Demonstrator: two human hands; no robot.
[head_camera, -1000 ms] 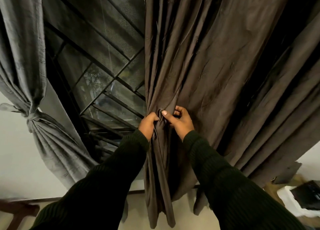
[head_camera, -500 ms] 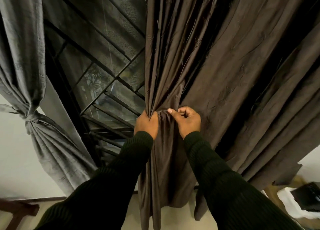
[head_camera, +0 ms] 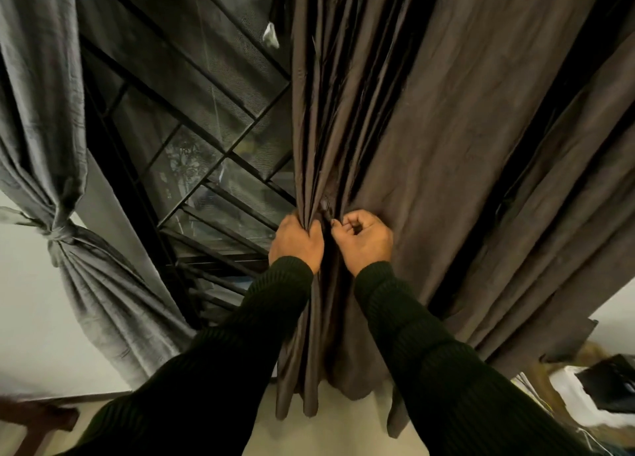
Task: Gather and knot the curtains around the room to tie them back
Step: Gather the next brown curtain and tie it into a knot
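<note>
More folds of brown curtain drawn in since a second ago — bunch gripped by left hand, next pleat pinched by right hand. Gathering judged unfinished — knot not started.

Left grip, right grip clenched

No text, label, brand or number can be read anywhere (fabric, window and wall all bare).

The pale floor carried a dark wooden furniture piece at near left and white clutter at near right.
</note>
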